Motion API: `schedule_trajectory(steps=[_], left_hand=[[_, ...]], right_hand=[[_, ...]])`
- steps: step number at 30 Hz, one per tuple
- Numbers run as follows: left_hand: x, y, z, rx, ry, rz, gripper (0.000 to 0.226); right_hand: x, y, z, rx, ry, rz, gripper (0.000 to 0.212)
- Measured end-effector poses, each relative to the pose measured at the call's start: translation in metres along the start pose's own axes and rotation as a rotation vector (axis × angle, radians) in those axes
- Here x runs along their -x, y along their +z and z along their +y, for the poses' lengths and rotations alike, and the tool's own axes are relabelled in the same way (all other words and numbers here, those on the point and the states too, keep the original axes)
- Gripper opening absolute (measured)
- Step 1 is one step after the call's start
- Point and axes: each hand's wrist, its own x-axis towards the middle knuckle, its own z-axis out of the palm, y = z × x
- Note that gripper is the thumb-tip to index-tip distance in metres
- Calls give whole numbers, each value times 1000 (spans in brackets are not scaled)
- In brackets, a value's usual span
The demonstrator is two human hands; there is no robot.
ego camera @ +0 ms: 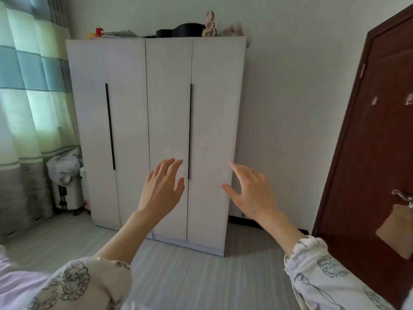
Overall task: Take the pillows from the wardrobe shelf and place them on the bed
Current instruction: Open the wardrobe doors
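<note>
A tall pale-grey wardrobe [156, 121] stands against the far wall with all its doors closed, so its shelves and any pillows are hidden. Two long black handles run down its doors, one [110, 126] on the left and one [190, 130] right of the middle. My left hand [163, 186] is raised with fingers spread, just left of the lower end of the right handle. My right hand [252, 191] is also raised and empty, in front of the wardrobe's right edge. A corner of the bed [15, 285] with a pale pink sheet shows at the bottom left.
A dark brown door [368, 142] stands open at the right, with a metal handle [402, 196]. Green and teal curtains [29, 90] hang on the left. A white heater [68, 193] with bags on it sits beside the wardrobe. Several items lie on the wardrobe top [185, 30]. Grey plank floor [201, 276].
</note>
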Motion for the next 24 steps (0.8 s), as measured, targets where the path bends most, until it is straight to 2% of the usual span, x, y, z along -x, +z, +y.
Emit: schedule_trajectory(steps=[9, 17, 24], left_hand=[[-98, 101, -64, 13, -72, 38, 46], [-175, 178, -109, -32, -89, -36, 45], [-239, 237, -167, -101, -205, -39, 46]], right_hand=[[-110, 97, 70, -33, -45, -36, 65], [-212, 166, 125, -107, -72, -12, 63], [-306, 249, 161, -208, -140, -10, 62]])
